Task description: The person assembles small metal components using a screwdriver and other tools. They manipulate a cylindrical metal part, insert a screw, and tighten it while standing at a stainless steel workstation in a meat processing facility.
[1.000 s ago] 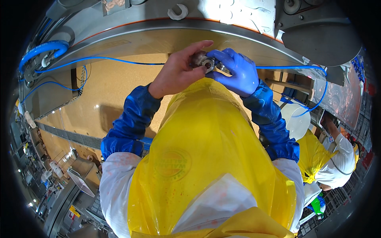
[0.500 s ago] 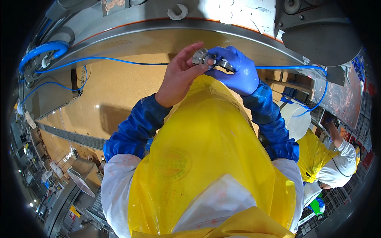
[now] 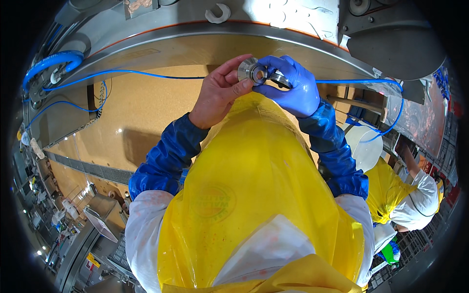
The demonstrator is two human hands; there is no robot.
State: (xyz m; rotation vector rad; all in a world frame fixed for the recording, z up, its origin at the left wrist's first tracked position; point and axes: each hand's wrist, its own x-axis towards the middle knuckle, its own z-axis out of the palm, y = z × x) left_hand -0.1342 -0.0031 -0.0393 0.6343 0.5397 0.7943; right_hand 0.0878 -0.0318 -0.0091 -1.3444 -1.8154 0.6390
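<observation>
In my bare left hand [image 3: 218, 95] is a shiny round metal fitting [image 3: 247, 69], flared at one side with a hole through its narrower end. Thumb and fingers close around its left side, and the hole faces toward me. My right hand [image 3: 299, 90], in a blue glove, grips a second metal part [image 3: 280, 79], a ring with a dark band. The right fingertips reach the first fitting's right edge. Both parts are held side by side above my yellow apron [image 3: 264, 146]. The gloved fingers partly cover the ring.
A steel work surface [image 3: 185, 32] curves ahead, bearing a white C-shaped piece [image 3: 218, 13]. A blue hose [image 3: 146, 73] runs behind my hands. At far right, a person in a yellow apron [image 3: 388, 190] works near a round white lid-like object [image 3: 364, 146]. A floor drain [image 3: 93, 168] lies left.
The flared fitting has turned slightly in my left hand, so its hole shows more plainly. My left thumb has shifted down and left. The right hand has barely moved.
</observation>
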